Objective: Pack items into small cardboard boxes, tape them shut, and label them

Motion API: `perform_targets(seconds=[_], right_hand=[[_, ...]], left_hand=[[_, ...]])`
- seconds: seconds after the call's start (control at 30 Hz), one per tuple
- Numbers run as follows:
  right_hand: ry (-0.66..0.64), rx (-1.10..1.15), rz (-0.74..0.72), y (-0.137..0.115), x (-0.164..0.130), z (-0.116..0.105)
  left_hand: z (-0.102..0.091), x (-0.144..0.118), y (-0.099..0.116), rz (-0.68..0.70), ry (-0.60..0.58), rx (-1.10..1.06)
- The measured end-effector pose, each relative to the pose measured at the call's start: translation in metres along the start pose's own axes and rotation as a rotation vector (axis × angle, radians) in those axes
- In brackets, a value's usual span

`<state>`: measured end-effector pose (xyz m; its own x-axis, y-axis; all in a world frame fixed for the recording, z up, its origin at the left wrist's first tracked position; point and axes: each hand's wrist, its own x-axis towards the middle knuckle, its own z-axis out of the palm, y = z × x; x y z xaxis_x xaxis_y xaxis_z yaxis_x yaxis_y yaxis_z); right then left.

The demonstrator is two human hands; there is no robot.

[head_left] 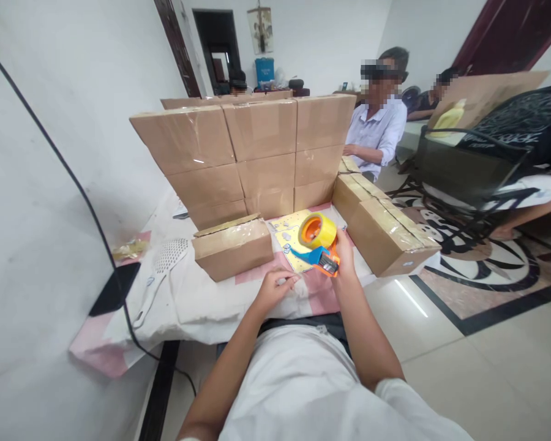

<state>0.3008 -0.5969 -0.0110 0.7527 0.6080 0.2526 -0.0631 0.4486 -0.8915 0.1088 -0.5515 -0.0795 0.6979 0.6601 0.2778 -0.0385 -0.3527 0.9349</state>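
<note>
My right hand (343, 254) grips a tape dispenser (319, 244) with an orange and blue body and a yellow tape roll, held just above the table. My left hand (275, 286) rests on the cloth-covered table (202, 303) beside it, fingers curled, pinching something small that I cannot make out. A small taped cardboard box (233, 246) lies left of both hands. A yellow patterned sheet (290, 236) lies under the dispenser.
A wall of stacked cardboard boxes (252, 156) stands at the back of the table, and a row of boxes (382, 223) runs along the right edge. A white perforated scoop (163, 269) lies at left. Other people sit beyond, and a black cable (96, 226) hangs along the wall.
</note>
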Motion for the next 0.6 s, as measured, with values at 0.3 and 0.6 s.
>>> perform_targets(seconds=[0.3, 0.6], right_hand=[[0.118, -0.221, -0.004, 0.047, 0.077, -0.066], [0.283, -0.512, -0.176, 0.032, 0.069, -0.066]], left_hand=[[-0.024, -0.001, 0.007, -0.066, 0.294, -0.12], [-0.03, -0.001, 0.015, -0.099, 0.391, -0.162]])
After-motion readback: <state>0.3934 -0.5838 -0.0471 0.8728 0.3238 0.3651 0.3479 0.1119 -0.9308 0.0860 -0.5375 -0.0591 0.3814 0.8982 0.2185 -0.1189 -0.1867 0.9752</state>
